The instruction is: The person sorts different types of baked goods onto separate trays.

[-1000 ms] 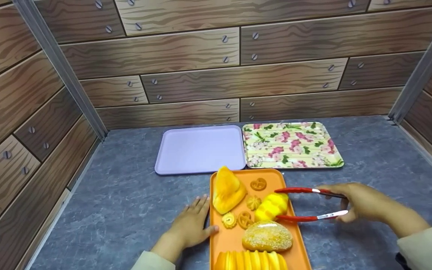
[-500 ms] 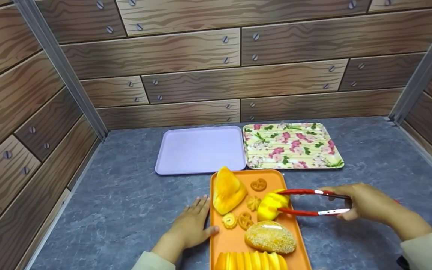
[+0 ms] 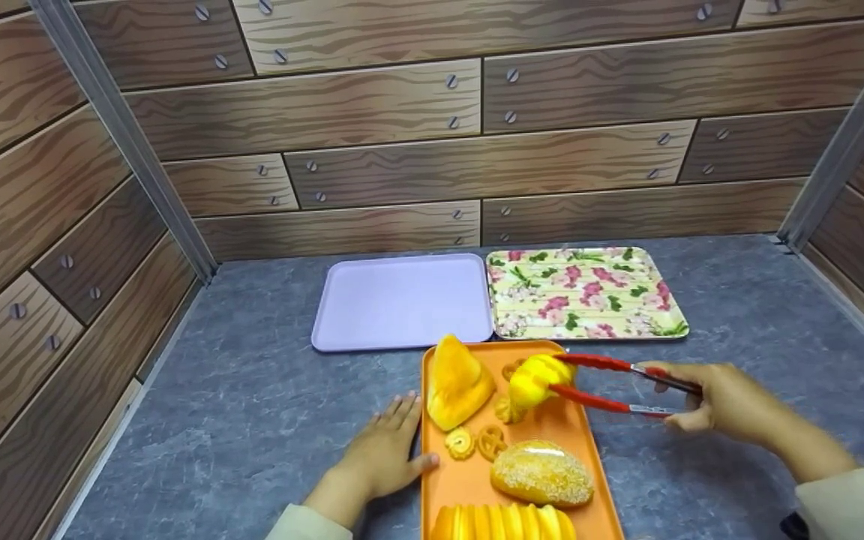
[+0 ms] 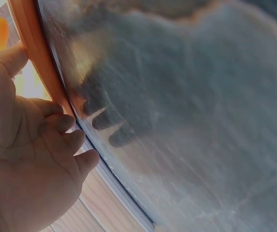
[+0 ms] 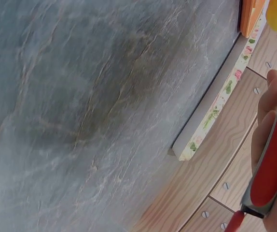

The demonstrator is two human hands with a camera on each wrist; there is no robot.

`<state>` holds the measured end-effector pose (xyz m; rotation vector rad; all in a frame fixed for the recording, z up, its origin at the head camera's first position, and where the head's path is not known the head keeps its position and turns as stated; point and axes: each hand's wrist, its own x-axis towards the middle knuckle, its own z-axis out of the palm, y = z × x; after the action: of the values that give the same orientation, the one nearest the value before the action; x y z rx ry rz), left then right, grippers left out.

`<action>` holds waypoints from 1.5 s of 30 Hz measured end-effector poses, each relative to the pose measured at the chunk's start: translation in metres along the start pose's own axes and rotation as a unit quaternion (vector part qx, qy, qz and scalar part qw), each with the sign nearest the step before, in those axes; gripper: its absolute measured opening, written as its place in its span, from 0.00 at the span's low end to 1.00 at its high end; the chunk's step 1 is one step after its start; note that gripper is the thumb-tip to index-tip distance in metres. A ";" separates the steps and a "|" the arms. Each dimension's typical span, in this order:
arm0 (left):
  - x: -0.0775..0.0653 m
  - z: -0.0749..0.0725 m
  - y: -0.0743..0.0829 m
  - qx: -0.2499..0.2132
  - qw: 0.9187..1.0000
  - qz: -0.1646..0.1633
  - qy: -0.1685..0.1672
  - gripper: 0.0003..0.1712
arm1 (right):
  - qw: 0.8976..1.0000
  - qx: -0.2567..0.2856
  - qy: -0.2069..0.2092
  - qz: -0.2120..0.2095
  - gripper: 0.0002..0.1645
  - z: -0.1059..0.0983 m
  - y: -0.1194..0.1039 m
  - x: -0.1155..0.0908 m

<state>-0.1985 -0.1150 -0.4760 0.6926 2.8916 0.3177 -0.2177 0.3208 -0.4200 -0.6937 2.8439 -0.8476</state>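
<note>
At the left, the left hand [image 3: 378, 450] rested with fingers straight, its thumb touching the rim of the orange tray [image 3: 445, 484]. Over that tray, right of the triangular bread [image 3: 458, 386], the ridged yellow roll [image 3: 537, 381] sat between the tips of the red tongs [image 3: 601, 404], just left of and apart from the right hand [image 3: 728, 397], which was clamped round their handles. Any lettering on the tongs' silvery stretch was too small to read.

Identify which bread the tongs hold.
The yellow banded bread: it alone is pinched in the red tongs, while the pointed bread, speckled bread and long ridged bread lie on the orange tray.
</note>
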 end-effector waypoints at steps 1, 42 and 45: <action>0.000 0.000 0.000 0.000 1.000 0.000 -0.001 0.46 | 1.000 0.003 0.007 0.003 0.40 0.001 0.000 0.001; 0.000 -0.001 0.000 0.004 1.000 -0.002 0.002 0.46 | 0.948 -0.070 0.191 0.245 0.52 -0.001 0.012 0.056; 0.000 -0.001 0.000 0.003 1.000 -0.002 0.001 0.46 | 0.944 -0.075 0.189 0.260 0.51 0.000 0.014 0.058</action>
<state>-0.1990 -0.1148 -0.4752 0.6887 2.8973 0.3102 -0.2745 0.3052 -0.4251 0.2542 3.2000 -0.7381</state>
